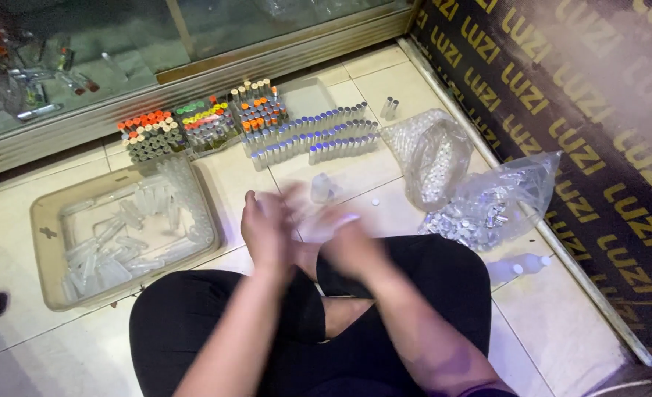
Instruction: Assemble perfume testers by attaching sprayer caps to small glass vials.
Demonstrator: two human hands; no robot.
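Head view: cream tiled floor (355, 173) w/ glass display case (83, 59) along top, dark printed wall covering at right. Seated cross-legged in black trousers. Left hand (265, 229) & right hand (348, 246) close together above knees, both motion-blurred; grip can't be told, small pale item between them too smeared to ID. Clear vial (320, 187) on floor just ahead. Beige tray of empty vials (50, 235) at left; rows of capped vials (318, 136) beyond; two plastic bags (487, 206) of caps right.
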